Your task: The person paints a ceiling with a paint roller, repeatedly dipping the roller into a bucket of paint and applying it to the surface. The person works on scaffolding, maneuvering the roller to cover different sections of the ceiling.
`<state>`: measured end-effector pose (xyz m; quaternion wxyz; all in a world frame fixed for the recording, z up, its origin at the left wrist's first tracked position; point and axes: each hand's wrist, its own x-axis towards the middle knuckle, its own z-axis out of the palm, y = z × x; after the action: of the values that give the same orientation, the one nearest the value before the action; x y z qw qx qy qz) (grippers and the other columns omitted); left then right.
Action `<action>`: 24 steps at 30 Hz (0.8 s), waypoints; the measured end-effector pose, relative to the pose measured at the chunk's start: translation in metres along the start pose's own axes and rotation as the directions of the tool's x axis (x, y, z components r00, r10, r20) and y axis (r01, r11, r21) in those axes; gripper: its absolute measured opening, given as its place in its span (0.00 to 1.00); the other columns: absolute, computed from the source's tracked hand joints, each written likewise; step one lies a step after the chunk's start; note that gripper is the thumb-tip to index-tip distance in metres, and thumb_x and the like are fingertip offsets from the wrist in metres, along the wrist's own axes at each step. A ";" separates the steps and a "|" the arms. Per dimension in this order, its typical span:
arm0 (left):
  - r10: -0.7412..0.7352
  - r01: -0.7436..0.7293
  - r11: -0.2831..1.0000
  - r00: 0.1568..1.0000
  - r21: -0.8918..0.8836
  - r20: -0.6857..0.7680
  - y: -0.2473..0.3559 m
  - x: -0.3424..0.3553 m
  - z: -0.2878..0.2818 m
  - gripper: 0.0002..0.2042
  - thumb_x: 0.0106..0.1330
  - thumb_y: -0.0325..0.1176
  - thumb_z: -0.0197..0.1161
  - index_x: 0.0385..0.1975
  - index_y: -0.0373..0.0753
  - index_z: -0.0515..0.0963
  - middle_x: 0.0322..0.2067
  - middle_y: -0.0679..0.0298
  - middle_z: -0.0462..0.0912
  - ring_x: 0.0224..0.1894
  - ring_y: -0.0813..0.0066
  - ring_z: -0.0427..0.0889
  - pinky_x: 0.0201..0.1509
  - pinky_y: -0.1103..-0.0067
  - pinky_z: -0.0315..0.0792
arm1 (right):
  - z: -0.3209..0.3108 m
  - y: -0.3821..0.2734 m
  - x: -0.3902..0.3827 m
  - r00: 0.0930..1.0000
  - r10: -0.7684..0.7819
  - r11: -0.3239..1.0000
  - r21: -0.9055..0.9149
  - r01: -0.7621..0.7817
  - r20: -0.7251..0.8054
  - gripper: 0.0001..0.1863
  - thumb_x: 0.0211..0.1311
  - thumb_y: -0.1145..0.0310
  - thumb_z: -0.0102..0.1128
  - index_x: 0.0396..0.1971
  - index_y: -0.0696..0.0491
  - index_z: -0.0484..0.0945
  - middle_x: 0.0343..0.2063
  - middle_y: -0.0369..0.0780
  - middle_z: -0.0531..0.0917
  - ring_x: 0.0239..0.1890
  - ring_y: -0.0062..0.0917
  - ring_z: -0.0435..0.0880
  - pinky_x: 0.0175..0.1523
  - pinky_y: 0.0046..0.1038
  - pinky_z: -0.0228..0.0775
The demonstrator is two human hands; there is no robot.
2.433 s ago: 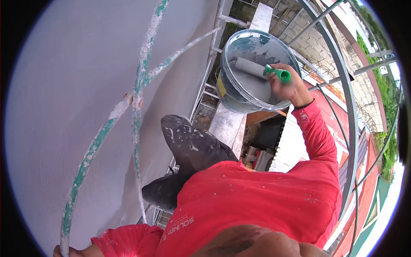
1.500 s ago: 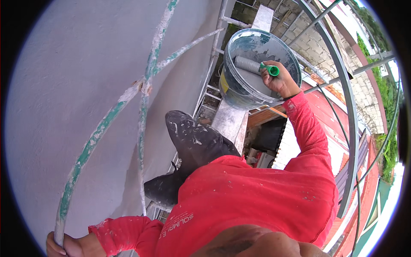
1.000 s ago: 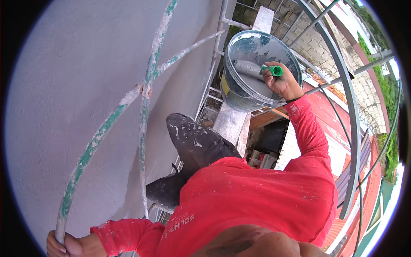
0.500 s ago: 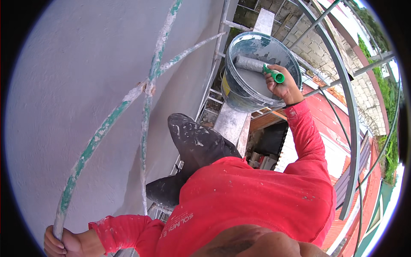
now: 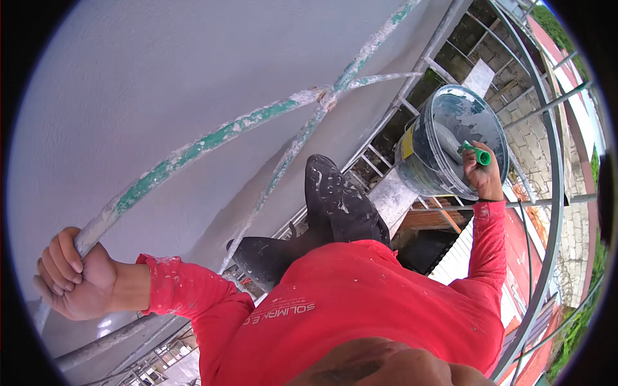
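Observation:
My left hand point(image 5: 80, 276) is wrapped round a scaffold brace point(image 5: 174, 168), a thin tube with worn green paint and pale splashes. At the right, my right hand point(image 5: 484, 175) grips a paint roller by its green handle point(image 5: 477, 156). The roller's grey, paint-coated sleeve point(image 5: 447, 141) slants down inside a large dark bucket point(image 5: 418, 157) with a yellow label. Grey paint smears the bucket's inner wall. The bucket stands on a pale plank point(image 5: 393, 193), beyond my bent, paint-spotted knee.
A smooth grey wall point(image 5: 180, 83) runs along the left, behind crossing braces. Scaffold tubes and a curved metal rail point(image 5: 553, 180) border the right side. Below lie red roofing point(image 5: 484, 235) and a block wall point(image 5: 541, 138). More scaffolding shows at the lower left.
The view has shifted, so the bucket and braces appear farther right. My left hand shows higher in view, still on the brace. The roller has tilted, its sleeve pointing more down into the bucket.

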<state>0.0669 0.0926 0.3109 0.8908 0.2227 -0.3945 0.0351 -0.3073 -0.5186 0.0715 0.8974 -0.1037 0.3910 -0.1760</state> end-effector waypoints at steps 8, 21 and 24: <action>0.042 -0.043 0.999 0.998 -0.015 -0.043 0.002 -0.006 0.001 0.19 0.61 0.28 0.49 0.10 0.51 0.54 0.07 0.72 0.55 0.10 0.80 0.54 0.21 0.80 0.55 | 0.048 0.080 -0.093 0.934 -0.356 0.879 -0.344 0.331 -0.010 0.13 0.67 0.62 0.59 0.38 0.57 0.75 0.21 0.33 0.78 0.16 0.17 0.76 0.20 0.18 0.67; 0.032 -0.034 0.998 0.999 -0.056 -0.039 0.003 0.000 -0.010 0.18 0.54 0.22 0.51 0.10 0.51 0.53 0.10 0.72 0.53 0.14 0.80 0.52 0.27 0.77 0.54 | 0.007 0.211 -0.102 0.489 -0.870 0.252 -0.801 0.542 0.057 0.11 0.65 0.75 0.57 0.44 0.59 0.69 0.18 0.33 0.74 0.13 0.16 0.72 0.16 0.21 0.64; 0.009 -0.011 0.999 0.999 -0.044 -0.052 0.001 -0.003 -0.006 0.17 0.55 0.23 0.50 0.11 0.50 0.53 0.10 0.72 0.52 0.14 0.79 0.52 0.28 0.77 0.55 | 0.022 0.211 -0.102 0.525 -0.851 0.388 -0.652 0.652 0.018 0.08 0.63 0.75 0.56 0.38 0.56 0.67 0.19 0.35 0.73 0.13 0.18 0.71 0.16 0.22 0.64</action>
<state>0.0687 0.0959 0.3055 0.9053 0.2001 -0.3729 0.0368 -0.3063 -0.2837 0.0857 0.5572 -0.5121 0.4713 -0.4529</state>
